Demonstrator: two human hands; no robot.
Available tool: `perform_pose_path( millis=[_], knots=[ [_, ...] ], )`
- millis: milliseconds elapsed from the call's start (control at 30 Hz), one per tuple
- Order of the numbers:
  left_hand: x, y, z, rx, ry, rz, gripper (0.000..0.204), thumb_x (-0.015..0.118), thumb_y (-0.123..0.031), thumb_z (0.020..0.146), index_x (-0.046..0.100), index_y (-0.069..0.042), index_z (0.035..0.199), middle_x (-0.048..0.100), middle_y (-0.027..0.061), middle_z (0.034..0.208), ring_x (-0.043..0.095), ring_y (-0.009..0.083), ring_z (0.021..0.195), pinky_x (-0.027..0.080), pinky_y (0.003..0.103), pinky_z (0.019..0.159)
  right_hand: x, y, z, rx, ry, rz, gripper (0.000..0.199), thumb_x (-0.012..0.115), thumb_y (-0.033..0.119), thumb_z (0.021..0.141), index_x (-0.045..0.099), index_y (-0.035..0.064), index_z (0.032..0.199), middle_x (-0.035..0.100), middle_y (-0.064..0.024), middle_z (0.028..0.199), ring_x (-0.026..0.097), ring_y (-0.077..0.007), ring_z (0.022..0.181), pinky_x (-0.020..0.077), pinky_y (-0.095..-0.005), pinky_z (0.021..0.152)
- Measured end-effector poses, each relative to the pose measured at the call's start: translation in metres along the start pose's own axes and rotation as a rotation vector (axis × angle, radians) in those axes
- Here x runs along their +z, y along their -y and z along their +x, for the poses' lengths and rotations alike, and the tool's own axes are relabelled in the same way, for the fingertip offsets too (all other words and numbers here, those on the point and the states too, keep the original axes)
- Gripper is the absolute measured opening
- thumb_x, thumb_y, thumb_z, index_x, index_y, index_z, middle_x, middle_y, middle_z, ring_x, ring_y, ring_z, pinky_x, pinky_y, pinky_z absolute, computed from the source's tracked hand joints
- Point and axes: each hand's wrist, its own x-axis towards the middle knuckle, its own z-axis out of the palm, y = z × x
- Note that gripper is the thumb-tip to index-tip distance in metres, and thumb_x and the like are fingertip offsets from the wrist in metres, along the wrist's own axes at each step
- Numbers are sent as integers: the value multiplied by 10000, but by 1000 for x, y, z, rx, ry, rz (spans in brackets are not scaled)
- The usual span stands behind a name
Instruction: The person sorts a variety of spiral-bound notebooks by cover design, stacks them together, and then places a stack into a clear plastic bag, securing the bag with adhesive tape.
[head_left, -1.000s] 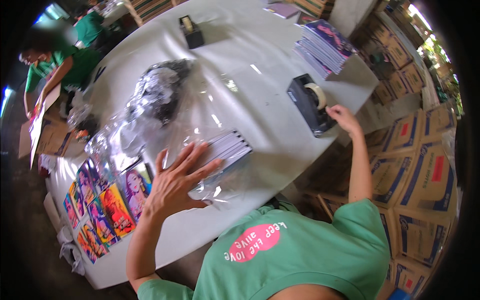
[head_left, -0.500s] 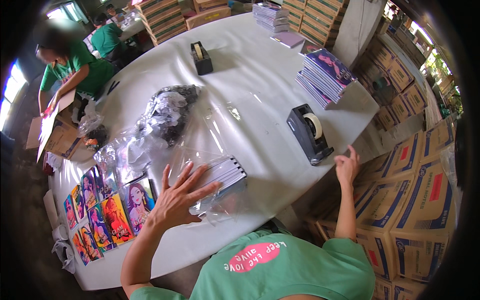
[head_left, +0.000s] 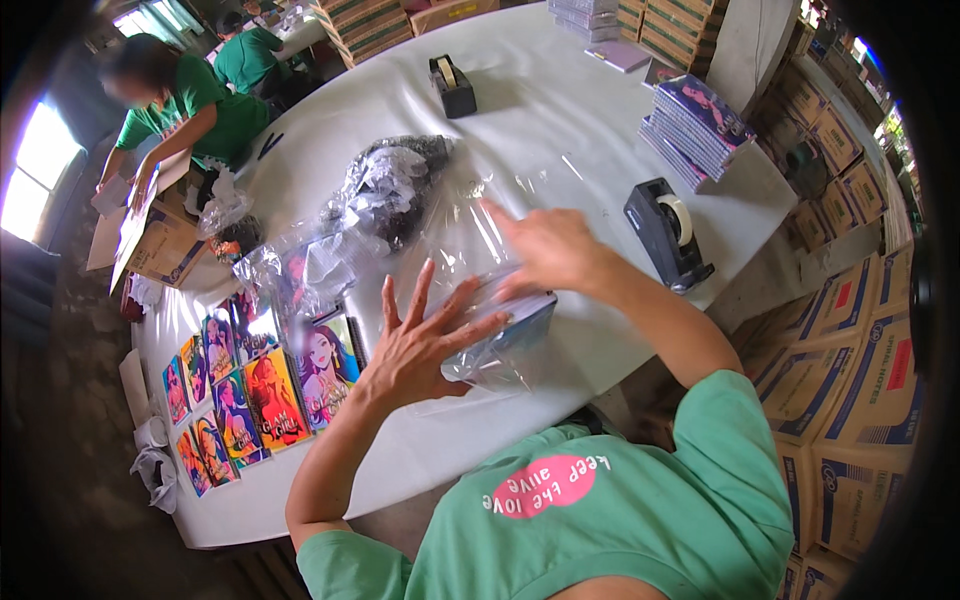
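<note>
A stack of thin notebooks inside a clear plastic bag (head_left: 505, 335) lies on the white table (head_left: 560, 130) in front of me. My left hand (head_left: 420, 340) rests flat on the bag, fingers spread wide. My right hand (head_left: 545, 250) lies on the far top of the same bag, fingers pressed together against the plastic. Loose clear wrapping (head_left: 460, 225) stretches away behind both hands.
A black tape dispenser (head_left: 668, 235) stands right of my hands, another (head_left: 452, 85) farther back. Colourful picture covers (head_left: 265, 385) lie in rows at left. A notebook stack (head_left: 695, 120) sits far right. A pile of plastic bags (head_left: 390, 190) lies mid-table. People in green work at the far left; cardboard boxes (head_left: 860, 340) line the right.
My right hand has left the tape dispenser, swung down past the table edge and come back onto the bagged notebooks. My left hand stayed on the bag.
</note>
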Motion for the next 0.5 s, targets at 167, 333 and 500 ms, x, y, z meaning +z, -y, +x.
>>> perform_pose_path(
  millis=[167,333,500],
  knots=[
    [28,2,12,327,-639,33,249,774,-308,618,704,-257,851,606,-47,1090,389,297,1276,67,664,1056,42,-56,-23,-536,-184,76,705,769,190,605,509,293,1252,396,-98,1384,339,-300,1279,295,-457,981],
    [-22,-22,19,510,-1034,-318,319,819,-397,537,652,-167,681,618,-62,850,559,257,1087,163,631,1058,76,-19,-20,-746,-463,530,283,746,110,631,719,291,847,377,-40,1420,207,-314,1357,145,-541,998],
    [-8,0,-18,-187,-555,-245,739,882,-382,404,654,-195,1082,298,141,1403,210,440,1325,157,636,1034,46,2,-21,-903,-316,1156,164,722,42,695,728,205,716,438,-67,1367,385,-251,1265,286,-420,959]
  ],
)
